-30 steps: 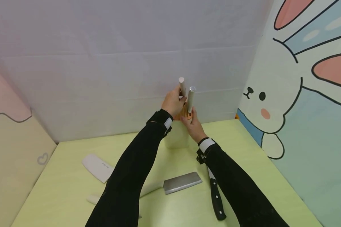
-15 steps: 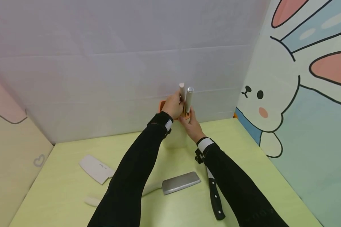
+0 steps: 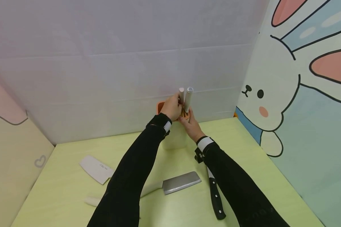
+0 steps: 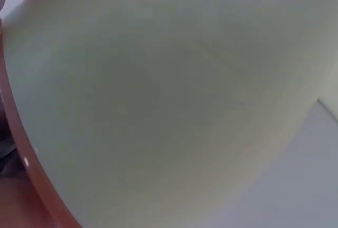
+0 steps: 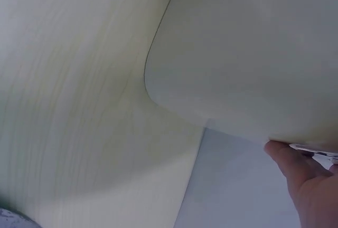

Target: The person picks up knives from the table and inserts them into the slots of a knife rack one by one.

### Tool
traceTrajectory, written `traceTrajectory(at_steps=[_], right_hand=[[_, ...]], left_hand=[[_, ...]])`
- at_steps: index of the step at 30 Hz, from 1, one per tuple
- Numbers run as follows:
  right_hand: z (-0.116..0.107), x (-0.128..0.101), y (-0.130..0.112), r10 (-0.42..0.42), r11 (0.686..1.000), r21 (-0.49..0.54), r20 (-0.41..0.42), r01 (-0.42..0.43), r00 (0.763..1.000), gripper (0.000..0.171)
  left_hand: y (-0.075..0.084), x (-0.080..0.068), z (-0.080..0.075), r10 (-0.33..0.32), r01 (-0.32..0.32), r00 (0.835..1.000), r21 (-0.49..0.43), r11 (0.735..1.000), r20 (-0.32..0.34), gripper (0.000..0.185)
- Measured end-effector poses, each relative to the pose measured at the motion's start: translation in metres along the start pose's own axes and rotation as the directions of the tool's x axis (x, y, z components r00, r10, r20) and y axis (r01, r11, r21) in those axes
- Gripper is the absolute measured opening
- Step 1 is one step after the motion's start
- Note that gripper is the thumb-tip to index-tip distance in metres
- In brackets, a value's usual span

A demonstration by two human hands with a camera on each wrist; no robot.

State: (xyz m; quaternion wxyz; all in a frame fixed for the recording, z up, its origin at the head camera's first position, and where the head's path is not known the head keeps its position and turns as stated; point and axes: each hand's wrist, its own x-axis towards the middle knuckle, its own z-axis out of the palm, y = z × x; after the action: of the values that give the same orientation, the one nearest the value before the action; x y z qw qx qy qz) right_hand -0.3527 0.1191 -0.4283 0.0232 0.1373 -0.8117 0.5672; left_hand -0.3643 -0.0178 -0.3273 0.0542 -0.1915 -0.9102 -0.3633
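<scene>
At the back of the table stands a pale knife holder [image 3: 174,138] with an orange slotted top [image 3: 160,106]. My left hand [image 3: 171,107] grips the white handle [image 3: 181,94] of a utensil upright in the holder; its lower part is hidden. Beside it a second white handle [image 3: 188,100] with a silvery end rises from the slots. My right hand [image 3: 192,127] holds the holder's right side near the rim, thumb at the front. The holder's wall [image 4: 158,91] fills most of the left wrist view. Fingers of my right hand [image 5: 314,191] touch the holder in the right wrist view.
A cleaver [image 3: 182,183] lies in front of the holder. A knife with a black riveted handle [image 3: 216,198] lies partly under my right forearm. To the left are a broad white blade [image 3: 96,168] and a white handle [image 3: 92,201], partly covered by my left arm. A wall stands close behind.
My left hand has moved down, and the white handle it grips sits lower beside the second handle. More of the orange top shows at the left. My right hand stays at the holder.
</scene>
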Motion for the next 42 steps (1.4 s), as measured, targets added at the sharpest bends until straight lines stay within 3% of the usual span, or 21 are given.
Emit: traceTrajectory(at_steps=[10,14,18,21,24,28,33,35,38,42], right_hand=[[0.001,0.004,-0.008,0.092,0.978,0.183,0.066,-0.102,0.994,0.08],[-0.002,0.002,-0.011,0.098,0.97,0.213,0.096,-0.116,0.991,0.078],[-0.006,-0.002,-0.011,0.088,0.959,0.258,0.119,-0.116,0.989,0.074],[-0.009,-0.006,-0.008,0.092,0.947,0.294,0.144,-0.131,0.985,0.071],[-0.009,-0.009,-0.006,0.1,0.935,0.321,0.169,-0.151,0.981,0.069],[-0.006,-0.011,-0.007,0.099,0.937,0.316,0.177,-0.152,0.979,0.069],[-0.002,-0.011,-0.013,0.09,0.944,0.3,0.161,-0.136,0.983,0.073],[0.0,-0.011,-0.015,0.1,0.943,0.3,0.155,-0.143,0.983,0.072],[0.004,-0.011,-0.019,0.122,0.938,0.308,0.145,-0.162,0.982,0.068],[0.008,-0.01,-0.03,0.161,0.925,0.321,0.156,-0.204,0.975,0.063]], left_hand=[[-0.007,-0.008,-0.009,0.008,-0.009,1.0,0.018,1.0,0.02,0.037],[-0.018,-0.025,-0.022,0.05,-0.055,0.998,0.136,0.989,0.04,0.042],[-0.036,-0.052,-0.031,0.133,-0.158,0.986,0.327,0.932,0.097,0.032],[-0.05,-0.075,-0.029,0.22,-0.263,0.964,0.436,0.861,0.148,0.036],[-0.057,-0.098,-0.024,0.302,-0.335,0.942,0.493,0.803,0.148,0.039],[-0.056,-0.12,-0.014,0.37,-0.352,0.926,0.542,0.763,0.079,0.042],[-0.047,-0.134,-0.002,0.426,-0.344,0.905,0.616,0.709,0.015,0.052],[-0.041,-0.138,0.002,0.423,-0.338,0.906,0.634,0.695,0.02,0.058],[-0.032,-0.143,0.008,0.389,-0.33,0.92,0.638,0.696,0.051,0.067],[-0.019,-0.147,0.013,0.334,-0.319,0.938,0.612,0.724,0.094,0.076]])
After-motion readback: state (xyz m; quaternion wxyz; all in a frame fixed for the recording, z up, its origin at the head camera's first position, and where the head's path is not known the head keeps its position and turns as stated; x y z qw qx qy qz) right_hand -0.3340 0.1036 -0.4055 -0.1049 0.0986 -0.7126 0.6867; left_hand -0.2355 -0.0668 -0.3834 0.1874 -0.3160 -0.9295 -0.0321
